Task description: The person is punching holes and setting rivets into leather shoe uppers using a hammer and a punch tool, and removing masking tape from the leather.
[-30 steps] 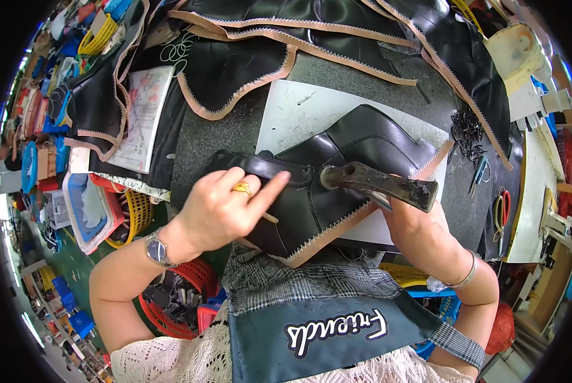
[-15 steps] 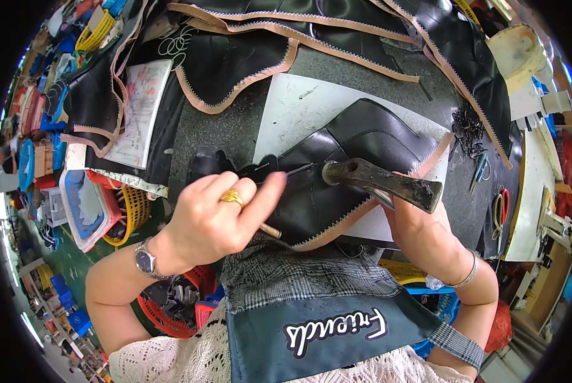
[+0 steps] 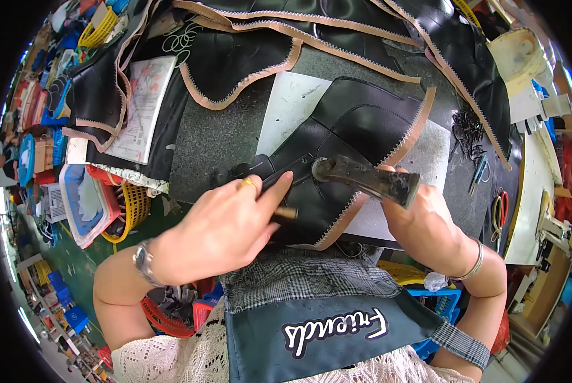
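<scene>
A black leather boot upper (image 3: pixel 378 121) with a tan zigzag-cut edge lies over a white board. My right hand (image 3: pixel 416 214) is closed round a hammer (image 3: pixel 365 179), whose round face rests on or just above the leather; its handle is hidden in my grip. My left hand (image 3: pixel 219 226) is closed, its index finger along a narrow black strap (image 3: pixel 295 169) that lies on the upper beside the hammer face. From under those fingers sticks out a short tan-ended stick (image 3: pixel 287 212); the rest of it is hidden.
The white board (image 3: pixel 289 96) lies on a dark grey tabletop (image 3: pixel 209 134). More black leather pieces (image 3: pixel 238 60) with tan edges line the back. To the right are a heap of small black parts (image 3: pixel 468 137), blue-handled snips (image 3: pixel 480 172) and red-handled scissors (image 3: pixel 501 210). Baskets stand below the table.
The boot upper has turned, its right tan edge swinging up and left. The hammer has shifted slightly left. My left hand has come right and down, its index finger now nearer the hammer face.
</scene>
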`<state>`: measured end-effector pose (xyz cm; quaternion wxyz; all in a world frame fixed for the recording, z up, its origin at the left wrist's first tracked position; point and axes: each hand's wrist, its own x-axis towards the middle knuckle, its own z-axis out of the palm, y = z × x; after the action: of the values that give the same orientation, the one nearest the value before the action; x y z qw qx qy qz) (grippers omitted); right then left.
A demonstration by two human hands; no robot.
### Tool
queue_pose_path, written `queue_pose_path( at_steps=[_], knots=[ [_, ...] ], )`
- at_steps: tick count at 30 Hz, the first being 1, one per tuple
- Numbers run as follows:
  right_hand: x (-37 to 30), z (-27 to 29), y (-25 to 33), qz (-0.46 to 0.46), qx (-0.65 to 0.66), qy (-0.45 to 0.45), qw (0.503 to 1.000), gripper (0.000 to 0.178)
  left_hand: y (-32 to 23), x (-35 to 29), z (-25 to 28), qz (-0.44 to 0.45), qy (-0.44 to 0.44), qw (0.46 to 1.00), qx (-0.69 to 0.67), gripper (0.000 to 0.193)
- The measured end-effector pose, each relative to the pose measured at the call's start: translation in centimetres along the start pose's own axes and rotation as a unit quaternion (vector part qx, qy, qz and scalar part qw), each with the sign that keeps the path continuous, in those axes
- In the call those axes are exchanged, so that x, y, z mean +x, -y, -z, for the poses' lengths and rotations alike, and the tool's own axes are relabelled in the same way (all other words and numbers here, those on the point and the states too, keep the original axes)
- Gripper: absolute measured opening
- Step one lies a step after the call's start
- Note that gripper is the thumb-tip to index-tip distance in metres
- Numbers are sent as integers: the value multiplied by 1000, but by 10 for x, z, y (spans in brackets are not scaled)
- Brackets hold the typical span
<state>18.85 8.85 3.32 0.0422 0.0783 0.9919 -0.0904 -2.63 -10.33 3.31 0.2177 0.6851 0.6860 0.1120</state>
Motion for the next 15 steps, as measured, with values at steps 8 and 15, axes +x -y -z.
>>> queue_pose_path(
  at_steps=[8, 15],
  knots=[
    [0, -2, 3, -13, 20, -7, 1000, 41, 7, 38, -18, 96, -245, 850, -456, 7],
    [-2, -6, 4, -2, -25, -40, 999, 38, 17, 43, -40, 157, -273, 754, -576, 6]
  ],
)
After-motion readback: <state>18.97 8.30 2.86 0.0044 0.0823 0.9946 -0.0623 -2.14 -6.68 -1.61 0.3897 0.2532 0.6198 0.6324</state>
